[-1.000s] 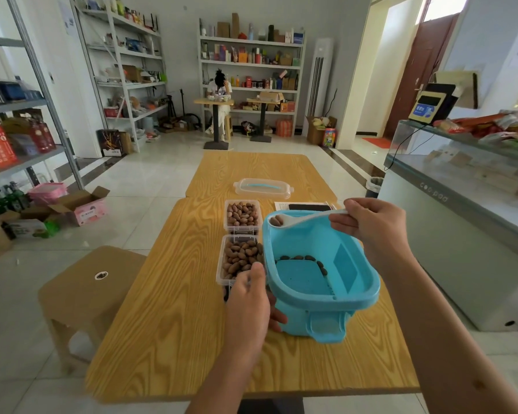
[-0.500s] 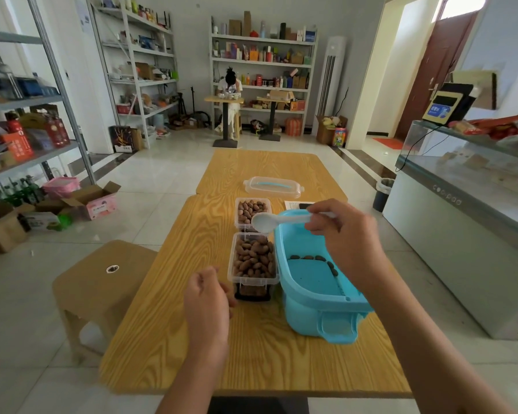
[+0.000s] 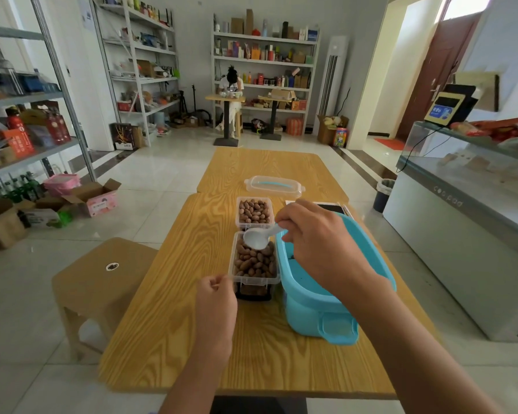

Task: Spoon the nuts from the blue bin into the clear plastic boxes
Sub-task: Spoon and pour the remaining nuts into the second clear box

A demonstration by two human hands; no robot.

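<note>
Seen from the head camera, a wooden table holds two clear plastic boxes in a row, one behind the other, both filled with brown nuts. The near box sits just left of a blue bin, touching or almost touching it; the far box stands behind it. The right hand pinches the handle of a white spoon, whose bowl, tipped on its side, hovers over the near box's far end. The left hand hangs over the table by the near box's front corner, fingers curled; it seems to hold nothing, though the fingertips are hidden. A clear lid lies farther back.
</note>
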